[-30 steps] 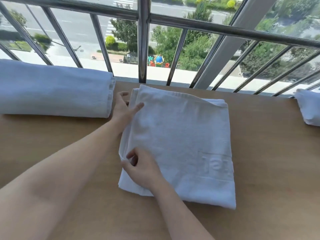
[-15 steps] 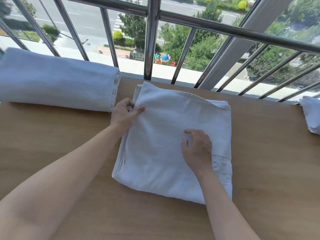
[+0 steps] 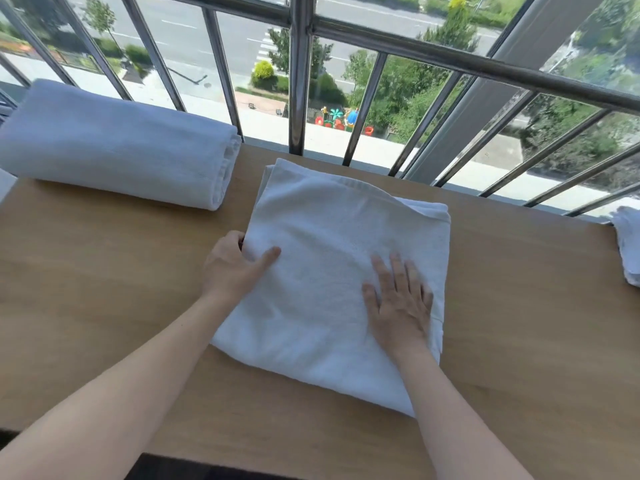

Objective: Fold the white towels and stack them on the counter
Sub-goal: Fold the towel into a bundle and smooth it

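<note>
A folded white towel (image 3: 332,258) lies flat in the middle of the wooden counter (image 3: 104,271). My left hand (image 3: 232,265) holds its left edge, thumb on top and fingers tucked under the fold. My right hand (image 3: 398,303) lies flat on the towel's right half, fingers straight and spread, pressing it down. A stack of folded white towels (image 3: 114,147) sits at the far left of the counter.
Another white towel (image 3: 628,244) shows at the right edge of the counter. A metal railing (image 3: 298,81) with slanted bars runs along the counter's far edge. The counter's near edge runs along the bottom of the view.
My right hand moved from the towel's left edge across to its right half and flattened out. My left hand slid down the left edge, and the top layer now lies smooth.
</note>
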### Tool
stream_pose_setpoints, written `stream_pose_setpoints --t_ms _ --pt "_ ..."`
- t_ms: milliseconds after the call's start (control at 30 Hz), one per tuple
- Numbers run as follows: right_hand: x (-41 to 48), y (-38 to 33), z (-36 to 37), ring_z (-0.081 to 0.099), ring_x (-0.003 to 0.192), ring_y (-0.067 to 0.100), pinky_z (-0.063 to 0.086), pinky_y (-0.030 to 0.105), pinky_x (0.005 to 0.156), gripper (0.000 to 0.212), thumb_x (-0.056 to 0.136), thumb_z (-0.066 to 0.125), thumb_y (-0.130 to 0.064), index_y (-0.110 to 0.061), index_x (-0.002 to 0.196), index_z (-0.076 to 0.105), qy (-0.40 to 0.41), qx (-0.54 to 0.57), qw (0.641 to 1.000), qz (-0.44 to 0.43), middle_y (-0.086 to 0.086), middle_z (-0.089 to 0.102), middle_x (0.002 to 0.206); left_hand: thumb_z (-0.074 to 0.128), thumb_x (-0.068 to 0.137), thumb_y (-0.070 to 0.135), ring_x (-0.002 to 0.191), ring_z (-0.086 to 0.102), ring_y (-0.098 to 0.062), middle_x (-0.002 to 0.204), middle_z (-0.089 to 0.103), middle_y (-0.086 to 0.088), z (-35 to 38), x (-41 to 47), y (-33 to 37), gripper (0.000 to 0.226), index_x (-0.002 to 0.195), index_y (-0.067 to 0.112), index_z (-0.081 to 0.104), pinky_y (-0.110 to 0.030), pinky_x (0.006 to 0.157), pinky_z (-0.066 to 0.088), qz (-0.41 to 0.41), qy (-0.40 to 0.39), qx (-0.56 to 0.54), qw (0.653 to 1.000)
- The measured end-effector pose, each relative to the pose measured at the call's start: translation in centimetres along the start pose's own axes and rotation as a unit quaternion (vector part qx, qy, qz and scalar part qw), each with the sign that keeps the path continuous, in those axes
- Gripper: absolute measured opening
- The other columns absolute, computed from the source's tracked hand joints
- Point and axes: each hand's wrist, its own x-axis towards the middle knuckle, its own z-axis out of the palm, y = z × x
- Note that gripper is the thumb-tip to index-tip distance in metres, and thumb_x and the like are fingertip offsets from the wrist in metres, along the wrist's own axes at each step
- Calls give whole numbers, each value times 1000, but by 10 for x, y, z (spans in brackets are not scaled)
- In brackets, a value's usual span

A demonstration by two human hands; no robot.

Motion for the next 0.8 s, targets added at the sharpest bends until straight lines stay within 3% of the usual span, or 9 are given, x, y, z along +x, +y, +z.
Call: stream_pose_setpoints --t_ms 200,333,433,500,533,600,633,700,800 --pt "-3 4 5 7 152 17 -2 36 116 57 99 17 -56 -46 155 9 16 3 1000 -2 -9 13 165 62 93 49 57 40 -13 67 46 2 7 -14 2 45 73 18 35 -30 50 22 42 85 76 993" --pt "-17 16 4 -5 153 13 -10 31 118 61 100 15 -57 -42 157 2 12 -4 1000 -10 -9 3 167 59 95 50 54 40 -14 62 46 2 5 5 8 47 72 22 30 -31 48 23 95 70 82 990" --pt "-31 16 3 -10 152 13 -5 34 122 64 101 22 -55 -35 158 0 3 4 1000 25 -6 -4 167 58 95 52 59 47 -20 64 49 4 9 29 32 45 73 23 32 -32 52 25 138 38 122 982" --pt "-47 4 6 -5 153 20 2 38 121 68 101 21 -54 -29 159 -2 -9 -14 997 73 0 -4 167 62 93 48 82 59 -30 83 61 -1 13 39 57 30 81 23 50 -35 63 36 158 17 154 975" --pt "-54 -5 7 2 152 26 7 41 119 69 100 19 -54 -25 159 -3 -16 -32 994 99 4 -3 167 65 92 42 103 59 -34 107 65 -7 17 38 67 21 97 23 61 -39 75 41 178 23 178 967" --pt "-64 -22 11 17 144 34 15 44 112 71 100 16 -52 -19 159 -3 -29 -54 988 143 14 2 166 72 88 32 137 40 -34 156 38 -11 30 16 75 54 137 20 55 -46 101 36 227 59 223 946" --pt "-65 -28 12 23 140 35 18 44 110 71 99 14 -52 -17 159 -3 -36 -60 985 159 16 5 165 72 87 31 143 33 -34 162 27 -11 38 -8 75 66 146 16 46 -47 106 32 250 79 206 943" --pt "-63 -34 14 27 135 34 20 43 107 71 99 13 -52 -16 159 -4 -56 -75 980 175 18 7 163 65 92 37 146 28 -36 164 21 -12 62 -64 63 67 149 11 41 -51 110 29 267 77 157 947" --pt "-59 -29 7 39 122 33 27 44 99 66 100 23 -50 -15 156 18 -27 -87 983 157 18 27 156 30 100 51 154 -8 -31 167 -9 -9 95 -117 31 74 161 16 6 -53 122 4 198 -35 213 956"
